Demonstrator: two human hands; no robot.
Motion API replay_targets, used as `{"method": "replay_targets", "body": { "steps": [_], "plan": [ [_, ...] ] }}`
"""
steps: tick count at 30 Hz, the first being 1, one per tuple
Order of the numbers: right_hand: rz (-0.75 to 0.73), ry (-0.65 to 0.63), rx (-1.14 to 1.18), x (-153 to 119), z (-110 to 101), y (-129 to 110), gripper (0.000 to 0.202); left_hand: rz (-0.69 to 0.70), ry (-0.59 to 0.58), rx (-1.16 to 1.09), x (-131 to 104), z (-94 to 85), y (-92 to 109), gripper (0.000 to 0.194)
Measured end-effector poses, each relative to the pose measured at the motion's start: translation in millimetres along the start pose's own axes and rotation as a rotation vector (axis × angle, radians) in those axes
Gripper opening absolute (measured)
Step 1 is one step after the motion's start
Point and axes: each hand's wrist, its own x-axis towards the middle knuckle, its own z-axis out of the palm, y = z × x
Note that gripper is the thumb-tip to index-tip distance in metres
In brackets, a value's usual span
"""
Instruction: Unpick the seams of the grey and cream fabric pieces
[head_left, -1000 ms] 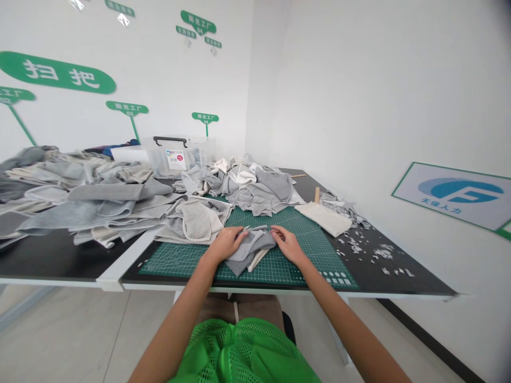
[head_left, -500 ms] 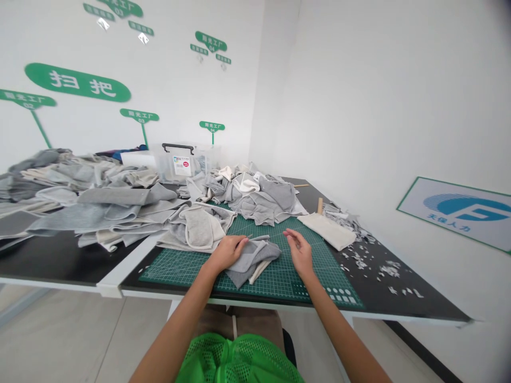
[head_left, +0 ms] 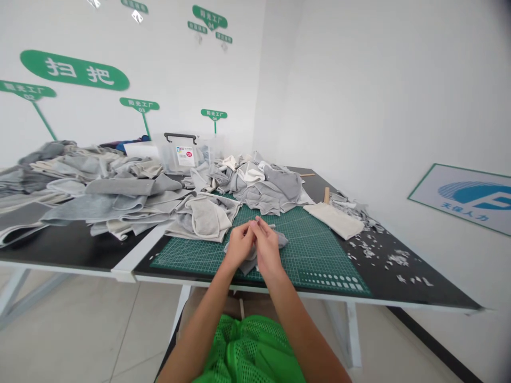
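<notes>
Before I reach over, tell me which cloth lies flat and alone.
The cream cloth lapping the right edge of the green mat: it lies flat by itself, while the other cloths are heaped or bunched up.

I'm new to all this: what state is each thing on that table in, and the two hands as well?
Left hand: fingers bent, meeting the right's; grip unclear
Right hand: fingertips together with the left's
Grey cloth: bunched, partly hidden beneath the hands
Green mat: lying flat
Cream cloth: laid flat
Clear box: upright, cloth inside; lid unclear
Cloth heap: crumpled
Small scraps: scattered
</notes>
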Motion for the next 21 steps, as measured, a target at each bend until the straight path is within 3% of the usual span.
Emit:
{"method": "replay_targets", "body": {
  "steps": [8,21],
  "plan": [
    [0.234,0.045,0.187,7.1,-7.0,21.3,0.018,-0.143,0.037,0.074,-14.4,-3.5,2.0,0.043],
    [0.257,0.106,0.308,10.0,-7.3,24.0,0.021,-0.124,0.049,0.177,-11.9,7.1,16.7,0.041]
  ]
}}
